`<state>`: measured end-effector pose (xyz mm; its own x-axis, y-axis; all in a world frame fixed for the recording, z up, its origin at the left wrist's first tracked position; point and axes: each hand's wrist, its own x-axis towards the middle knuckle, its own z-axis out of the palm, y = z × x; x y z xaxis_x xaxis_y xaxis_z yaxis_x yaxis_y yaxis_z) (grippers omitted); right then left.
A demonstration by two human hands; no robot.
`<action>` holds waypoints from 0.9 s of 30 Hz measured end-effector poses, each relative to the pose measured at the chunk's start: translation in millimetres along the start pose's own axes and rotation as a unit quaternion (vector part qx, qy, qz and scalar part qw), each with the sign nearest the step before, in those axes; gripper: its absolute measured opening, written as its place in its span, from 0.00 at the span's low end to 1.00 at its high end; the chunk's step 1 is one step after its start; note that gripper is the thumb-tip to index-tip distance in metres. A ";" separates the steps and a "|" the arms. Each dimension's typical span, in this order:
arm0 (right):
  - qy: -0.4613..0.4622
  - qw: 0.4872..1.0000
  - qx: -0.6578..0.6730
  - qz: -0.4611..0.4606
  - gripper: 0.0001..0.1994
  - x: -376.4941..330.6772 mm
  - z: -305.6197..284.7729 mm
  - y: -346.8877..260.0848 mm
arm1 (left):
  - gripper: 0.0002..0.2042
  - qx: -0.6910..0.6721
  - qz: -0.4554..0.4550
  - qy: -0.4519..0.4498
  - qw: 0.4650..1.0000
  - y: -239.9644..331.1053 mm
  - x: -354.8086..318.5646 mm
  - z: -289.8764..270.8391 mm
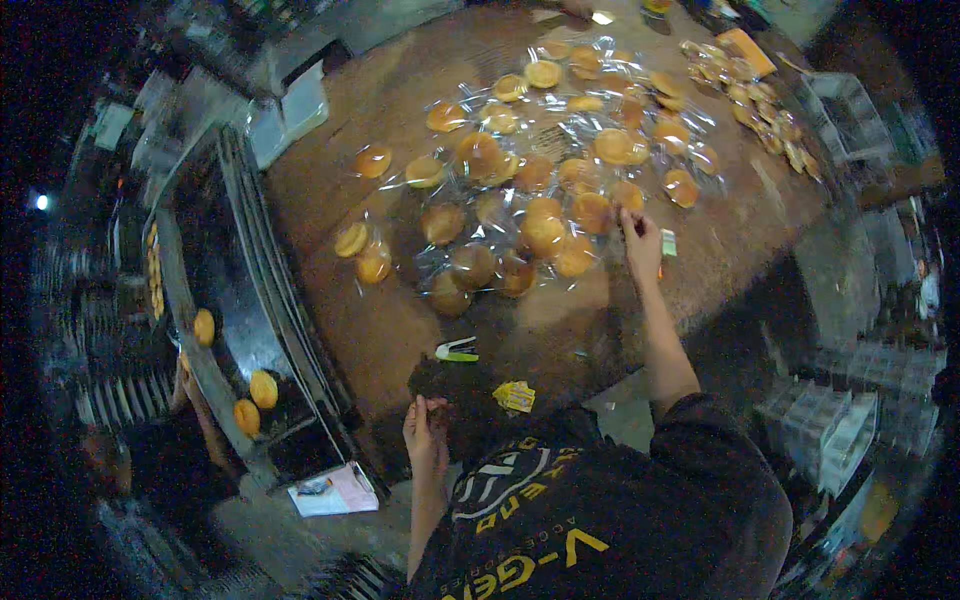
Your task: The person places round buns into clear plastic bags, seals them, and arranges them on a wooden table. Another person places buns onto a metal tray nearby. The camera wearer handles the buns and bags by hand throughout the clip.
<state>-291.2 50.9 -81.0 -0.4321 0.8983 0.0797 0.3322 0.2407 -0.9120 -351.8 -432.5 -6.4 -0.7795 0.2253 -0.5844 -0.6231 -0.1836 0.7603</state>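
Many round golden buns in clear plastic bags lie spread and heaped on the brown tabletop. My right hand reaches out to the near right edge of the heap. Its fingertips are pinched at the clear bag of one bun. Close to my body, my left hand is closed with the fingertips together; what it holds, if anything, is too small to tell. Near it lie a green-and-white tool like a small stapler and some yellow paper labels.
A small green-and-white item lies beside my right hand. More wrapped pieces line the far right edge, by an orange box. On the left, a dark metal trough holds loose buns; another person's arm is there.
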 end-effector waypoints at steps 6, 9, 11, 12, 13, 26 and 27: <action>-0.327 0.814 -0.436 -0.204 0.33 23.9 89.1 -16.2 | 0.10 0.005 0.039 0.083 0.996 -0.9 -14.7 2.3; -0.302 0.806 -0.453 -0.233 0.32 11.8 99.6 -16.1 | 0.09 0.006 0.085 0.057 0.995 6.6 -21.8 -2.7; -0.275 0.853 -0.380 -0.228 0.31 0.5 88.5 -23.5 | 0.09 0.017 0.111 0.048 0.993 11.4 -25.2 -5.1; -0.270 0.869 -0.352 -0.218 0.31 -5.8 79.1 -31.5 | 0.08 0.054 0.097 0.050 0.993 13.0 -26.6 -4.7; -0.269 0.883 -0.331 -0.197 0.31 -14.3 71.3 -42.9 | 0.08 0.087 0.091 0.053 0.991 14.7 -27.0 -2.9; -0.313 0.936 0.110 -0.120 0.14 -260.8 15.4 -211.7 | 0.17 0.267 0.085 -0.297 0.913 71.3 -28.6 41.2; -0.274 0.953 0.103 -0.081 0.13 -273.9 15.5 -215.7 | 0.17 0.243 0.093 -0.323 0.910 74.0 -33.1 34.1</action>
<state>-257.5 -252.7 87.6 -0.8558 0.5145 0.0545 0.0776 0.2317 -0.9697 -369.9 -421.0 78.9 -0.5703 0.7779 -0.2638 -0.2609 0.1330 0.9562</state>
